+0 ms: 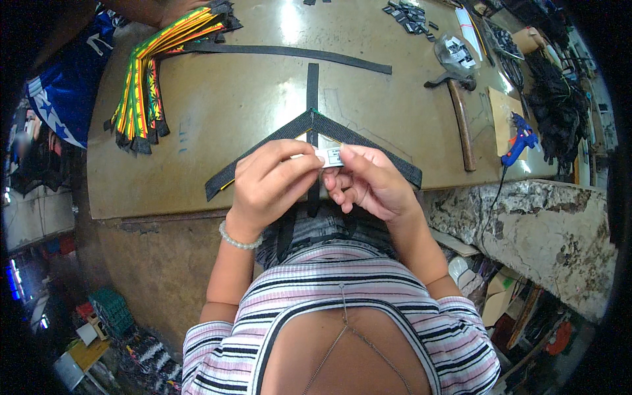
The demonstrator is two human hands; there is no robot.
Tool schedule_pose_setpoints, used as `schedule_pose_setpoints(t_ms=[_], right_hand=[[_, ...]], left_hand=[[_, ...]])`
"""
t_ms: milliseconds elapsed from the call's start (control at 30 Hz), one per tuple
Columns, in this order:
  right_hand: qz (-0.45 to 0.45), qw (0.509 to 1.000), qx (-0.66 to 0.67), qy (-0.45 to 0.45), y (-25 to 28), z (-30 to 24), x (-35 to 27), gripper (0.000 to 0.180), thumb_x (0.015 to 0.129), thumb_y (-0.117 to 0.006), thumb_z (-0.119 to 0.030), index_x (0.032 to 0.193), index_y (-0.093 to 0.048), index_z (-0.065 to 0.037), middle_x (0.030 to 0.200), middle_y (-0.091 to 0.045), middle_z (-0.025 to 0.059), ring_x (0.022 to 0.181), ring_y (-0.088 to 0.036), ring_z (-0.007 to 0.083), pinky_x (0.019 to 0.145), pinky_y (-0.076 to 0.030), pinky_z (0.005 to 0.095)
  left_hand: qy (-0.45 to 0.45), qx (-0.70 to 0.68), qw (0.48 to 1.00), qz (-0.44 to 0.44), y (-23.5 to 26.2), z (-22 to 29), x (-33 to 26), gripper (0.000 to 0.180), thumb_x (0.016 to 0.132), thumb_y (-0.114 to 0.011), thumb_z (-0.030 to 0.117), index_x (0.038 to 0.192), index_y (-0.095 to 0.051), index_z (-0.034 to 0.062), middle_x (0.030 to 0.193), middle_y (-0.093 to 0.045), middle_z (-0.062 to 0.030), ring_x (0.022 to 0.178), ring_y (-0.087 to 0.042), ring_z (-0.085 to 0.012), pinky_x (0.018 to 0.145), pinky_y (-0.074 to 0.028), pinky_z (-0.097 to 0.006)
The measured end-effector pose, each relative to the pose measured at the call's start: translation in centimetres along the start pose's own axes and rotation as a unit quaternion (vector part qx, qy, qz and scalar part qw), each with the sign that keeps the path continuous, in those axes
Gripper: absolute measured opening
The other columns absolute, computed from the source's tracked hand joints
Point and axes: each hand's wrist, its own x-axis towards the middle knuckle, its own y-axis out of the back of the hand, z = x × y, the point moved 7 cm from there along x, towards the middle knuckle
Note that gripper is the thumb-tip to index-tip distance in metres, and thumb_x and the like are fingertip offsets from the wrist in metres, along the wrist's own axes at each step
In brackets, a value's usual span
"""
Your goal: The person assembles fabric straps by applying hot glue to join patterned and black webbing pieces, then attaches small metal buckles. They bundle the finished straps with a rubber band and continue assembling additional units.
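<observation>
My left hand (271, 181) and my right hand (378, 184) pinch a small white printed label (334, 157) between them, each at one end. Under and just beyond my fingers lies a V-shaped black webbing strap (273, 139) with a thin yellow edge, its point away from me. A narrower black strip (313, 85) runs through that point toward me, partly hidden by my hands. The right hand's lower fingers are curled loosely below the label. A pale beaded bracelet (238, 238) circles my left wrist.
On the tabletop (230, 89) lie a long black strap (296, 52), a bundle of yellow, green and red patterned straps (141, 79), a hammer (462, 125), a plastic bag of labels (455, 54), small black pieces (411, 18) and a blue glue gun (520, 141) with a cord. Another person's arm (141, 10) reaches in far left.
</observation>
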Motion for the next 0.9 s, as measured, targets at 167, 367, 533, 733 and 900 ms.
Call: schedule_pose_setpoints(t_ms=[167,367,533,733,900], right_hand=[[0.061,0.988,-0.124,0.074,0.1,-1.1,-0.3,0.020,0.098,-0.063,-0.017,0.104,-0.060,0.002,0.089,-0.066,0.0098,0.071,-0.067,0.0145,0.062,-0.061,0.0283],[0.113,0.951,-0.242,0.158,-0.3,-1.9,-0.9,0.017,0.095,-0.066,-0.010,0.104,-0.061,0.004,0.091,-0.067,0.0097,0.073,-0.066,0.0121,0.065,-0.059,0.0247],[0.130,0.920,-0.317,0.192,-0.8,-2.4,-1.5,0.020,0.094,-0.065,-0.004,0.112,-0.061,0.006,0.099,-0.065,0.0099,0.081,-0.066,0.0118,0.074,-0.057,0.0237],[0.113,0.900,-0.360,0.219,-0.9,-3.3,-1.6,0.023,0.093,-0.067,-0.004,0.113,-0.064,0.008,0.106,-0.064,0.0107,0.088,-0.066,0.0126,0.077,-0.057,0.0231],[0.107,0.926,-0.301,0.202,0.0,-2.7,-1.2,0.025,0.093,-0.068,-0.009,0.112,-0.065,0.008,0.107,-0.066,0.0108,0.089,-0.067,0.0131,0.076,-0.058,0.0224]], left_hand=[[0.004,-0.004,0.999,0.044,0.3,0.8,0.5,0.022,0.080,-0.075,0.000,0.101,-0.071,0.0050,0.094,-0.069,-0.0085,0.079,-0.068,-0.0170,0.063,-0.054,-0.026],[0.443,-0.351,0.824,0.024,-2.8,-2.5,-3.0,0.022,0.093,-0.069,0.008,0.111,-0.067,-0.0033,0.094,-0.070,-0.0059,0.079,-0.066,-0.0060,0.056,-0.049,-0.018],[0.461,-0.326,0.825,0.010,-2.8,-2.6,-3.5,0.020,0.091,-0.072,0.010,0.106,-0.070,-0.0024,0.084,-0.070,-0.0034,0.071,-0.065,-0.0049,0.053,-0.046,-0.016],[0.463,-0.332,0.821,-0.021,-3.0,-2.3,-3.1,0.019,0.091,-0.072,0.012,0.104,-0.071,-0.0020,0.082,-0.070,-0.0032,0.067,-0.063,-0.0044,0.052,-0.045,-0.016],[0.484,-0.312,0.818,-0.009,-2.8,-2.7,-3.6,0.019,0.091,-0.073,0.013,0.103,-0.070,-0.0021,0.079,-0.069,-0.0028,0.067,-0.063,-0.0045,0.051,-0.045,-0.016]])
